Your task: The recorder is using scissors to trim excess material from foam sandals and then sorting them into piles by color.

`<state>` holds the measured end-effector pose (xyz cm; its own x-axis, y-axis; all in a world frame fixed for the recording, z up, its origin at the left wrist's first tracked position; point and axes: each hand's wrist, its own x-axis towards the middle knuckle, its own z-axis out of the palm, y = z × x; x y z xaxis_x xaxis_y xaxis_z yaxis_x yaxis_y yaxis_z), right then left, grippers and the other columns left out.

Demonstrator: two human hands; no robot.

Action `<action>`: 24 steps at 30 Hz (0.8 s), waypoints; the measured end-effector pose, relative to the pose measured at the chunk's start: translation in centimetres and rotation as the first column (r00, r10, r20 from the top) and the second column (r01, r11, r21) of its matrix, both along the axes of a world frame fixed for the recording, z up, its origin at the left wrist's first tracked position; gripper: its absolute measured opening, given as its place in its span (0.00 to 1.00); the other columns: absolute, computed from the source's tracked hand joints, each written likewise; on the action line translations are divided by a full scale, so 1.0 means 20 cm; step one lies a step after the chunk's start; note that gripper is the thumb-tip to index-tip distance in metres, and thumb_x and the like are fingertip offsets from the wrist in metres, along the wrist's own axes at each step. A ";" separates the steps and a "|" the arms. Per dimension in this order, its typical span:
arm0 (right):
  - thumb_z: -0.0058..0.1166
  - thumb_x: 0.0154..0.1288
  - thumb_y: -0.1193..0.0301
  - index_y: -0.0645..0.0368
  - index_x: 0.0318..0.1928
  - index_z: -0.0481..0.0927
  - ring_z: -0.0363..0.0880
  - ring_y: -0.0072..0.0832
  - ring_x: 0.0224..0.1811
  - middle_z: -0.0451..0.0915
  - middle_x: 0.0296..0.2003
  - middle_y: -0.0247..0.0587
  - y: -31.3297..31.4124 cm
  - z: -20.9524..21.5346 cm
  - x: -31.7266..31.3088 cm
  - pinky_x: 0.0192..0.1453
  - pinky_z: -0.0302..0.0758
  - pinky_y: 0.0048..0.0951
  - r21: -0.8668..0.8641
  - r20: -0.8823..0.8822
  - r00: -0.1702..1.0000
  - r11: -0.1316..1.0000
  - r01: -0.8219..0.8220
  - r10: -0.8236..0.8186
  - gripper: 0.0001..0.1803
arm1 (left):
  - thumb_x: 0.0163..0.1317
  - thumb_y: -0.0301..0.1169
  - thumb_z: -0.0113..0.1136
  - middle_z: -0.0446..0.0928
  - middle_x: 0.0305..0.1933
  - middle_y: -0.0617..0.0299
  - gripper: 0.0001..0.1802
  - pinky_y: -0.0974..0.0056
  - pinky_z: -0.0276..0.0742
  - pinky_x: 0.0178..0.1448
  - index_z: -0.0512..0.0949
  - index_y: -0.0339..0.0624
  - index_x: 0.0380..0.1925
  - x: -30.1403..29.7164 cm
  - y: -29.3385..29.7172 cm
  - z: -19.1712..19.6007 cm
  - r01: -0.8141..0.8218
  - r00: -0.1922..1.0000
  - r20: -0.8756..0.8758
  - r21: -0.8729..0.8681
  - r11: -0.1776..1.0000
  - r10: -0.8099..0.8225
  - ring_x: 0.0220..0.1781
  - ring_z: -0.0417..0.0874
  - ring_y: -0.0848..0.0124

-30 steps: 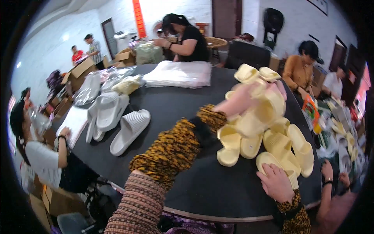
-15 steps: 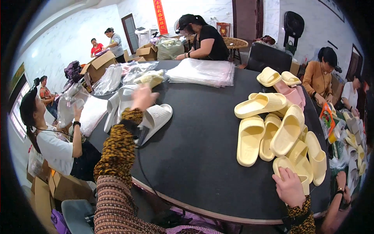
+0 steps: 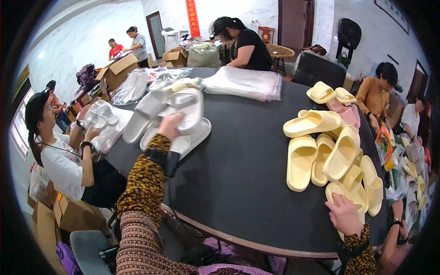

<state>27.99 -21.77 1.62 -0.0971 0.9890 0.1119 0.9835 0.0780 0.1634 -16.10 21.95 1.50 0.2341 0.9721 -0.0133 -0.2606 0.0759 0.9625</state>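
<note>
My left hand (image 3: 170, 126) reaches across the dark table and grips a light grey slipper (image 3: 191, 105) at its near end. That slipper is raised over a whiter slipper (image 3: 197, 137) lying on the table, partly hidden by my hand. Another grey slipper (image 3: 145, 115) leans just left of it. At the right my right hand (image 3: 344, 214) is closed on the edge of a pale yellow slipper (image 3: 338, 189), partly covering it. Beyond it lies a loose pile of yellow slippers (image 3: 302, 164), with pink slippers (image 3: 348, 114) among those at the far end.
Clear plastic bags (image 3: 245, 83) lie stacked at the table's (image 3: 238, 183) far side. Bagged slippers (image 3: 133, 87) sit at the far left. A co-worker in white (image 3: 68, 165) handles a bagged pair there. Cardboard boxes (image 3: 80, 215) and a grey chair (image 3: 89, 250) stand at lower left.
My left hand has taken hold of a grey slipper and lifted it. My right hand stays on the yellow slipper. The co-worker at left has lowered the bagged slippers toward the table.
</note>
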 end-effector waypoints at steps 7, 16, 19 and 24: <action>0.59 0.49 0.74 0.57 0.46 0.77 0.72 0.44 0.53 0.72 0.52 0.48 0.03 0.05 -0.03 0.54 0.69 0.39 -0.030 -0.137 0.990 0.999 -0.034 0.029 0.19 | 0.63 0.32 0.57 0.79 0.36 0.58 0.15 0.63 0.80 0.34 0.75 0.30 0.44 0.77 -0.43 0.31 0.316 0.948 -0.006 0.107 0.943 -0.317 0.35 0.82 0.71; 0.59 0.52 0.74 0.56 0.49 0.74 0.72 0.43 0.50 0.72 0.51 0.47 -0.01 0.10 0.02 0.52 0.67 0.41 0.004 -0.228 0.973 1.000 0.028 -0.026 0.21 | 0.65 0.34 0.53 0.78 0.42 0.51 0.20 0.64 0.77 0.41 0.72 0.30 0.51 1.44 -0.82 0.37 0.633 0.767 -0.319 0.232 0.739 -0.556 0.41 0.79 0.70; 0.58 0.51 0.76 0.59 0.47 0.75 0.73 0.46 0.49 0.74 0.48 0.50 -0.01 0.15 0.01 0.52 0.68 0.40 0.047 -0.295 0.955 0.998 0.038 -0.023 0.20 | 0.62 0.35 0.56 0.79 0.41 0.51 0.19 0.64 0.76 0.40 0.75 0.31 0.48 1.34 -0.67 0.23 0.551 0.830 -0.444 0.551 0.627 -0.338 0.39 0.79 0.69; 0.58 0.52 0.76 0.61 0.44 0.76 0.76 0.46 0.42 0.79 0.41 0.49 -0.05 0.12 0.08 0.48 0.70 0.40 0.141 -0.388 0.922 0.988 0.059 0.000 0.16 | 0.53 0.34 0.63 0.78 0.47 0.42 0.22 0.52 0.75 0.53 0.77 0.34 0.47 0.73 -0.30 0.13 0.330 0.575 -0.625 0.768 0.548 0.529 0.49 0.79 0.51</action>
